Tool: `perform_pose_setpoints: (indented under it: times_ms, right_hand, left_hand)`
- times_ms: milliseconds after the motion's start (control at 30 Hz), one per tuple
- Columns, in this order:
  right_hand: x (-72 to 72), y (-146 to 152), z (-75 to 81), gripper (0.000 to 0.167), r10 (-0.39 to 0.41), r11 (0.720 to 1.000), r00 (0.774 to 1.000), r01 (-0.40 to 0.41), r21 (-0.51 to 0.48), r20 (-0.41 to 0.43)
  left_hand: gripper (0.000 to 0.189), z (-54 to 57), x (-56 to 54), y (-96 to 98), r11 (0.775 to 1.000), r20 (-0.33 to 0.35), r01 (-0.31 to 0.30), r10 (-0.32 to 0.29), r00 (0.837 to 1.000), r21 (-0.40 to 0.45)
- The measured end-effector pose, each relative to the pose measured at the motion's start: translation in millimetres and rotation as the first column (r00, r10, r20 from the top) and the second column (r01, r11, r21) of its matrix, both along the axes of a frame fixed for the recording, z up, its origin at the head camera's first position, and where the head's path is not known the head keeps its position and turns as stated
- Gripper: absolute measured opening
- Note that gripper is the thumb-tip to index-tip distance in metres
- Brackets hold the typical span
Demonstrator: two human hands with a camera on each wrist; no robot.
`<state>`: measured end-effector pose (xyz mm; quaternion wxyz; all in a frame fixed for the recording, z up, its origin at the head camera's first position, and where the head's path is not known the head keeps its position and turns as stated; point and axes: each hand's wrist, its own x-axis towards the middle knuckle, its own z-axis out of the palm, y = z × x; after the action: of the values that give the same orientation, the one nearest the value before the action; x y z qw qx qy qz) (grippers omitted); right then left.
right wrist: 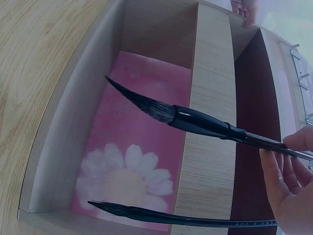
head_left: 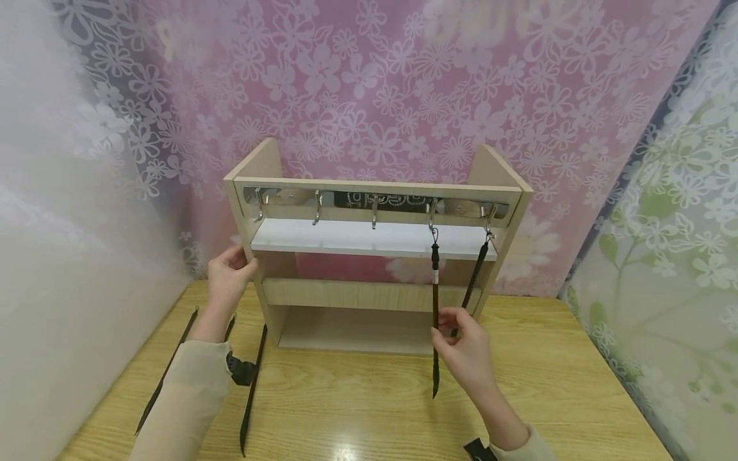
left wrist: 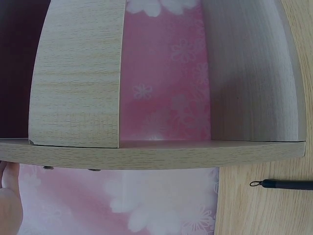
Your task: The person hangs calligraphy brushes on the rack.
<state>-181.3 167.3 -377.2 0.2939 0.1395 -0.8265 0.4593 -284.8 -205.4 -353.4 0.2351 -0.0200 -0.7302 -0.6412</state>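
My right hand [head_left: 466, 349] pinches the lower shaft of a dark calligraphy brush [head_left: 435, 304] between thumb and fingers. That brush hangs tip down, its top loop at the fourth hook from the left. In the right wrist view, the dark bristles of the brush [right wrist: 203, 123] curve to a point. Another calligraphy brush [head_left: 478, 266] hangs from the rightmost hook, slanting behind the right hand. My left hand [head_left: 227, 278] grips the left side panel of a pale wooden shelf [head_left: 346, 294], the thumb at its front edge.
A metal hook rail [head_left: 375, 203] runs along the shelf's top board; its three left hooks hold nothing. On the wooden table [head_left: 357, 403] at the left lie a long brush [head_left: 167, 378], another brush [head_left: 252, 397] and one partly hidden by the left wrist. Flowered walls enclose the back and sides.
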Motion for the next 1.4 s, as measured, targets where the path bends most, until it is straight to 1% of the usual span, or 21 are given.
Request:
perform_pose_setpoints:
  times_ms: [200, 333, 700, 800, 933, 1033, 1167, 1267, 1400]
  right_hand:
    - [-1.5, -0.7, -1.6, 0.03, 0.015, 1.0, 1.0, -0.015, -0.02, 0.004]
    - [-2.1, -1.3, -2.4, 0.03, 0.01, 1.0, 1.0, -0.01, -0.02, 0.018]
    - [-3.1, -2.7, 0.4, 0.027, 0.012, 1.0, 1.0, -0.012, -0.015, 0.02]
    - [-4.2, -2.6, -1.3, 0.027, 0.007, 1.0, 1.0, -0.007, -0.014, 0.026]
    - [-6.5, -2.8, -5.1, 0.027, -0.003, 1.0, 1.0, 0.004, -0.008, 0.031]
    - [-9.0, -4.2, -6.5, 0.028, -0.011, 1.0, 0.999, 0.011, -0.011, 0.033]
    - [-13.3, -7.0, -6.8, 0.029, -0.023, 0.999, 0.999, 0.024, -0.027, 0.035]
    - [-16.6, -9.3, -7.4, 0.028, -0.033, 0.999, 0.999, 0.034, -0.037, 0.043]
    - [-21.1, -12.1, -9.4, 0.028, -0.025, 0.997, 0.997, 0.031, -0.076, 0.076]
  left_hand:
    - [0.036, 1.4, 2.4, 0.7, 1.0, 0.018, -0.007, 0.007, 1.0, -0.015]
    - [0.035, 2.5, 3.1, 1.3, 1.0, 0.025, -0.008, 0.009, 1.0, -0.02]
    - [0.036, 2.3, 1.4, 1.2, 1.0, -0.011, -0.009, 0.009, 1.0, -0.006]
    - [0.034, 2.2, 1.5, 1.6, 1.0, -0.019, -0.009, 0.009, 1.0, -0.007]
    - [0.034, 2.0, 1.3, 2.3, 0.999, -0.014, -0.017, 0.017, 1.0, -0.027]
    - [0.034, 1.7, 0.7, 2.6, 0.999, -0.025, -0.019, 0.018, 1.0, -0.033]
    - [0.033, 11.3, 9.6, 7.5, 1.0, -0.021, -0.012, 0.012, 1.0, -0.014]
    - [0.034, 12.8, 11.0, 7.4, 1.0, -0.004, -0.008, 0.008, 1.0, -0.003]
    - [0.035, 2.5, 2.0, 1.6, 1.0, -0.007, -0.01, 0.01, 1.0, 0.001]
